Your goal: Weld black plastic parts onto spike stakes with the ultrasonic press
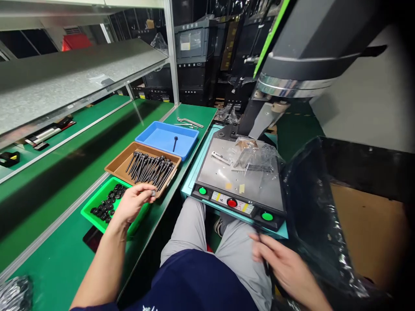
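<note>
My left hand (pixel 133 202) hovers over the near end of the green tray (pixel 97 215), pinching a small grey part (pixel 153 192) between thumb and fingers. The green tray holds several black rings (pixel 108 202). Just beyond it a brown tray (pixel 118 162) holds several black pins (pixel 151 167). A blue tray (pixel 186 146) farther back holds one black pin (pixel 175 142). My right hand (pixel 281 263) is low at the right, fingers curled round a thin dark rod (pixel 267 268) beside a black plastic bag (pixel 311 207).
A press machine stands ahead with a metal plate (pixel 256 190), two green buttons (pixel 202 190) and a red button (pixel 231 202). A clear bag of parts (pixel 251 153) lies on the plate. A cardboard box (pixel 366 229) sits at the right. A metal shelf (pixel 65 82) overhangs the green bench at left.
</note>
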The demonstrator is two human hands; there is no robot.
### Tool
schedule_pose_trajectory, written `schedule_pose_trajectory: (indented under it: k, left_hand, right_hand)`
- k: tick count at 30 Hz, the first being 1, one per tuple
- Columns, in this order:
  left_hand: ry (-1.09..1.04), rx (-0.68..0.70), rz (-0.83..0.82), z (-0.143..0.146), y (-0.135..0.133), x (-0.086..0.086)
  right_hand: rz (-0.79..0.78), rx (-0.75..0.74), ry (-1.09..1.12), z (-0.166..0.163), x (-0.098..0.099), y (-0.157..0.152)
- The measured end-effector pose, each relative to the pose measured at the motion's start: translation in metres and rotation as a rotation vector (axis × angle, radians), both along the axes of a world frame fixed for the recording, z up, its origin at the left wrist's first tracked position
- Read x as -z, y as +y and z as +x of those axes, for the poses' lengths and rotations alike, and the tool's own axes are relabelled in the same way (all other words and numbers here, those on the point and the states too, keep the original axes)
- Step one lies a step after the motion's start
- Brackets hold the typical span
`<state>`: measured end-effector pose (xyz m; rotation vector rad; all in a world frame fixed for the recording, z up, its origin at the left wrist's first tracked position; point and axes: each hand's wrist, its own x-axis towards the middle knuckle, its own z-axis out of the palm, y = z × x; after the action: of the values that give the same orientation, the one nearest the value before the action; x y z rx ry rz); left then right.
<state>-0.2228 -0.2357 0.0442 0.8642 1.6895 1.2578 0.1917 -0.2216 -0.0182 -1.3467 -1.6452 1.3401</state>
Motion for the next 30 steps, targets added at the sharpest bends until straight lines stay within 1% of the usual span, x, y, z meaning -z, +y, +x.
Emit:
schedule_pose_trajectory:
  k: [1, 2, 4, 5, 7, 10, 15, 18, 22, 24, 27, 30]
  left_hand:
    - [-0.097, 0.061, 0.035, 0.019, 0.007, 0.001]
    - [-0.192, 0.112, 0.066, 0.038, 0.014, 0.003]
    - [-0.353, 0.203, 0.103, 0.071, 0.025, 0.008]
    - [-0.412, 0.245, 0.110, 0.085, 0.029, 0.011]
    - [-0.475, 0.332, 0.098, 0.107, 0.036, 0.018]
    - [-0.488, 0.425, 0.066, 0.128, 0.042, 0.027]
    - [-0.448, 0.478, 0.094, 0.146, 0.052, 0.040]
    - [-0.316, 0.518, 0.119, 0.150, 0.056, 0.044]
    - [-0.061, 0.587, 0.232, 0.153, 0.058, 0.046]
    - [0.020, 0.614, 0.267, 0.154, 0.058, 0.046]
    - [0.074, 0.646, 0.278, 0.154, 0.059, 0.045]
    - [0.097, 0.671, 0.275, 0.153, 0.063, 0.043]
  right_hand:
    - [-0.056, -0.088, 0.052, -0.018, 0.002, 0.004]
    - [-0.062, -0.136, 0.101, -0.037, 0.003, 0.007]
    - [-0.018, -0.257, 0.102, -0.067, 0.004, 0.012]
    - [0.028, -0.264, 0.099, -0.077, 0.003, 0.014]
    - [0.102, -0.263, 0.079, -0.085, 0.000, 0.016]
    - [0.154, -0.237, 0.059, -0.077, -0.004, 0.016]
    - [0.210, -0.181, -0.007, -0.058, -0.006, 0.014]
    - [0.226, -0.154, -0.050, -0.054, -0.006, 0.015]
    - [0.274, -0.090, -0.108, -0.050, -0.004, 0.017]
    - [0.310, -0.061, -0.137, -0.049, -0.002, 0.017]
    - [0.355, -0.045, -0.178, -0.048, 0.002, 0.016]
    - [0.361, -0.034, -0.207, -0.048, 0.003, 0.015]
